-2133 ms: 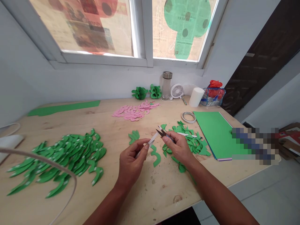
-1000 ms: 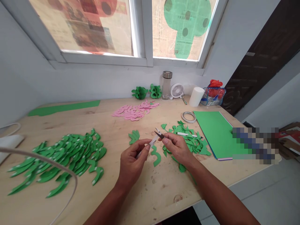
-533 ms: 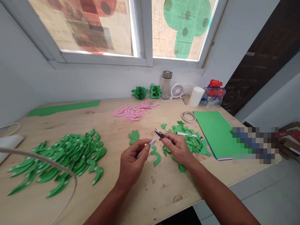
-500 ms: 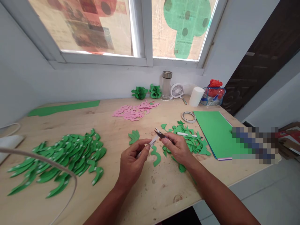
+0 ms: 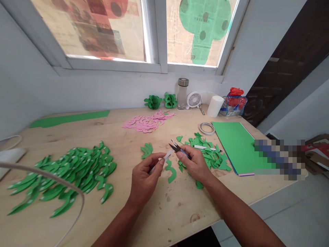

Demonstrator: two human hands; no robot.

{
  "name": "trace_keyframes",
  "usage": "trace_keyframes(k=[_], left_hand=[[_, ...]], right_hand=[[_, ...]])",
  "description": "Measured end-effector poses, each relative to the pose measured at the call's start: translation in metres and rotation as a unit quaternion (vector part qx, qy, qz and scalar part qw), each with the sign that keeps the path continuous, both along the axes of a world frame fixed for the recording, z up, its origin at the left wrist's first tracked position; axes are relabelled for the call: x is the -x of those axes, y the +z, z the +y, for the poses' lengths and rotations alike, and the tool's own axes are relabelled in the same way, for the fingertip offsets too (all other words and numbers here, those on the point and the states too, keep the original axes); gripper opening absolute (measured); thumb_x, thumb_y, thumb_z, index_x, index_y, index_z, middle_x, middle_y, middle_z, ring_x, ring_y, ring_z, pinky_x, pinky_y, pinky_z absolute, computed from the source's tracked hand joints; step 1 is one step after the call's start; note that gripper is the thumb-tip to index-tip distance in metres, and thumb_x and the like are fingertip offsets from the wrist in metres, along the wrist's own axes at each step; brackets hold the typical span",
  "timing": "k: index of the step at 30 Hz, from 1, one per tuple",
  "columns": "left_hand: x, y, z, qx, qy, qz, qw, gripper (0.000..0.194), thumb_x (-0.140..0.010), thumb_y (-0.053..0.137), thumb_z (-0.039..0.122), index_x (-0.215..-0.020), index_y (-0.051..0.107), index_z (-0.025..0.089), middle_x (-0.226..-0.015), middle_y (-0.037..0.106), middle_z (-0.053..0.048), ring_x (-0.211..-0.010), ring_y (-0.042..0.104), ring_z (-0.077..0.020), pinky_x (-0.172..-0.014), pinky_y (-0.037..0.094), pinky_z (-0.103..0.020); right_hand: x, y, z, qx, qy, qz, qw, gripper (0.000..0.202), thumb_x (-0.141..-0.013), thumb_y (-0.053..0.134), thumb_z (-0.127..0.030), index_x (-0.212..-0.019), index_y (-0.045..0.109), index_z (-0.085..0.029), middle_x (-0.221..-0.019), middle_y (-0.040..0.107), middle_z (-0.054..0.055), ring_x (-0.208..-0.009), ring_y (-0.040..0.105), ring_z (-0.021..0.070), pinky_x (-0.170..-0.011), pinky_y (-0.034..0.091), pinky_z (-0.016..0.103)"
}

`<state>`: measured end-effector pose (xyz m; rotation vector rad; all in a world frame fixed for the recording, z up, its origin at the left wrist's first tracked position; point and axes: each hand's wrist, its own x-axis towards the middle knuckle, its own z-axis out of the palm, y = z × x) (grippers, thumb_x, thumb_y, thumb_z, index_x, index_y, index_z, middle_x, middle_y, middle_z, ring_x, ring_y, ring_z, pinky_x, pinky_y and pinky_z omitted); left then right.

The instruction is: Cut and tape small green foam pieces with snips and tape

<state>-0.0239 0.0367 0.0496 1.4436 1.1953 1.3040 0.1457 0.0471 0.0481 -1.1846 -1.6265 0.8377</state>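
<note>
Pinched between thumb and fingers of my left hand [image 5: 147, 175] is a narrow white strip [image 5: 168, 155], its end pointing up and to the right. My right hand [image 5: 195, 164] holds small dark scissors [image 5: 175, 147], blades parted and close to the strip's end. Under the hands on the table lies a curved green paper piece [image 5: 171, 174]. A small stack of green pieces [image 5: 147, 150] sits just beyond my left hand. Green paper scraps [image 5: 216, 158] and a white pen [image 5: 205, 148] are beside my right hand.
At the left is a big pile of green cutouts [image 5: 82, 168], with a cable [image 5: 59, 179] crossing in front. Pink cutouts [image 5: 145, 122], a tape roll [image 5: 207, 128], a glass bottle [image 5: 182, 94] and a fan [image 5: 194, 99] stand farther back. Green sheets [image 5: 236, 147] lie right.
The scissor blades are spread wider than before, and my right hand has shifted very slightly. My left hand and the strip stay in place.
</note>
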Motion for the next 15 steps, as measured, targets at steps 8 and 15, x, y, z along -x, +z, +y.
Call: trace_keyframes(k=[8,15], left_hand=[[0.0014,0.0,0.0,-0.004,0.005,-0.008,1.0,0.019,-0.077,0.06,0.031,-0.085,0.067,0.016,-0.053,0.048,0.005,-0.048,0.04,-0.0079,-0.045,0.032,-0.019],[0.0024,-0.0027,0.0004,-0.009,-0.002,-0.01,1.0,0.019,-0.077,0.06,0.031,-0.086,0.067,0.016,-0.053,0.049,0.005,-0.048,0.04,-0.0078,-0.045,0.032,-0.019]], right_hand=[[-0.0003,0.0004,0.0008,0.034,0.011,0.049,0.998,0.035,-0.085,0.052,-0.046,-0.091,0.065,-0.015,-0.059,0.04,-0.005,-0.052,0.033,0.0088,-0.049,0.025,0.023],[0.0012,0.0026,-0.0014,0.048,0.039,0.07,0.996,0.036,-0.085,0.052,-0.048,-0.093,0.065,-0.015,-0.059,0.038,-0.005,-0.051,0.03,0.0081,-0.049,0.024,0.023]])
